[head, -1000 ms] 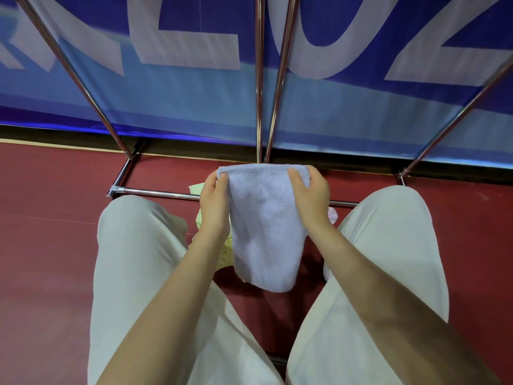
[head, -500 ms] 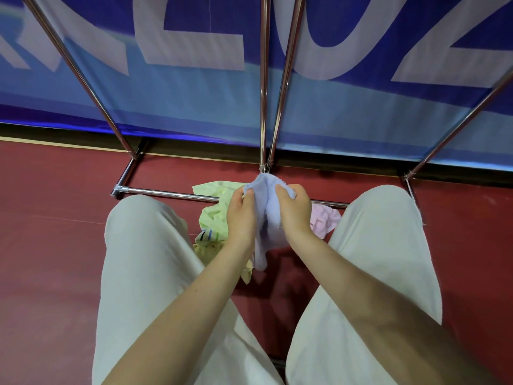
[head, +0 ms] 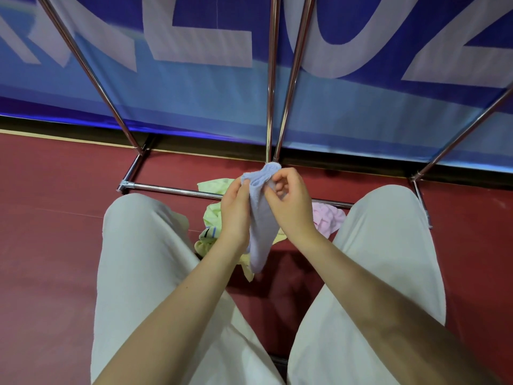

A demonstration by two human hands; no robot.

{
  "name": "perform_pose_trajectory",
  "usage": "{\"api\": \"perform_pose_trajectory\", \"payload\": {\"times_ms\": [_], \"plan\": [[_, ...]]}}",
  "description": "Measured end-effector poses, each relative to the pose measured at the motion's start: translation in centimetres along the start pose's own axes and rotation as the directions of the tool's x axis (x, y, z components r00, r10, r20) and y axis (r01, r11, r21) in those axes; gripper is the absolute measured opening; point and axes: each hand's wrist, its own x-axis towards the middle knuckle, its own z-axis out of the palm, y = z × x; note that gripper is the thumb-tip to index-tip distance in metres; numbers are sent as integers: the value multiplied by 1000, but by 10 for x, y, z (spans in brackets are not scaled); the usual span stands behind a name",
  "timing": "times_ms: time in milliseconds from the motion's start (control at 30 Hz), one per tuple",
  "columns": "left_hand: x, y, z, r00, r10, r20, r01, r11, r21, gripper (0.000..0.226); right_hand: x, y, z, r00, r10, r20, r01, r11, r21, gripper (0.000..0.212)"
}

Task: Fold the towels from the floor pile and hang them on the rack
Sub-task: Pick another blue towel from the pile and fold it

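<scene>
A blue banner [head: 194,101] filled the background, bearing huge pale letters cut off at the top; the visible parts looked like an "L", a "U" or "0" and a "Z" or "2", too cropped to read as a word. Its lower edge met a dark strip along the red floor [head: 55,232]. The chrome rack [head: 273,79] stood before it, slanted poles fanning outward and a low crossbar touching the floor, with open floor to the left and right of the person's pale trousers [head: 138,259]. Between the knees lay the pile: a yellow-green towel [head: 213,212] and a pink towel [head: 327,218]. The lilac towel [head: 261,226] hung narrow, folded lengthwise, above the pile. The left hand [head: 236,212] gripped its side near the top; the right hand [head: 288,207] pinched its upper edge.
</scene>
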Motion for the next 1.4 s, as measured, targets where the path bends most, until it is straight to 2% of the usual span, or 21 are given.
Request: {"api": "perform_pose_trajectory", "payload": {"times_ms": [67, 133, 233, 367, 467, 567, 600, 733, 833, 933, 1033, 1100, 1267, 1400], "plan": [[-1, 3, 0, 1000, -4, -5, 4, 1000, -18, 23, 2, 1, -1, 999, 3, -54, -3, 1000, -14, 32], [0, 7, -1, 1000, 0, 9, 1, 1000, -23, 23, 3, 2, -4, 997, 82, 6, -82, 997, -5, 39], [1, 7, -3, 1000, -2, 14, 1, 999, 37, 25, 2, 2, -4, 967, 216, 131, -212, 976, -46, 23], [0, 3, 0, 999, -41, -5, 41, 993, 111, 32, 2, 8, -4, 965, 250, 75, -238, 962, -136, 35], [-2, 3, 4, 993, -115, 29, 110, 985, 133, 43, 3, 9, -8, 965, 258, 39, -256, 965, -55, 31], [-7, 2, 3, 984, 46, 175, -90, 964, 249, 29, 0, 7, -13, 962, 268, 45, -272, 956, 112, 18], [-8, 3, 2, 981, 62, 186, -109, 959, 260, 22, -1, 5, -15, 963, 263, 57, -269, 949, 164, 15], [-4, 12, -2, 993, 47, 104, -70, 972, 226, 20, -5, 3, -22, 972, 184, 148, -216, 947, 239, 14], [-1, 22, -8, 991, 81, 110, -101, 976, 191, 22, -9, 4, -24, 964, 104, 246, -169, 951, 260, 18], [-2, 31, -12, 988, 123, 99, -139, 973, 184, 22, -11, 9, -17, 947, 130, 295, -189, 965, 183, 27], [-4, 38, -13, 984, 153, 89, -167, 970, 177, 23, -13, 23, -4, 924, 174, 340, -171, 985, -39, 27], [-4, 42, -14, 982, 173, 72, -183, 966, 184, 23, -16, 31, 5, 900, 215, 380, -184, 976, -115, 26], [-1, 46, -24, 985, 159, 63, -164, 982, 97, 28, -18, 43, 22, 858, 273, 436, -219, 961, -172, 32], [9, 47, -39, 985, 167, 48, -169, 985, 42, 26, -18, 40, 29, 827, 315, 466, -312, 946, -87, 19]]}}
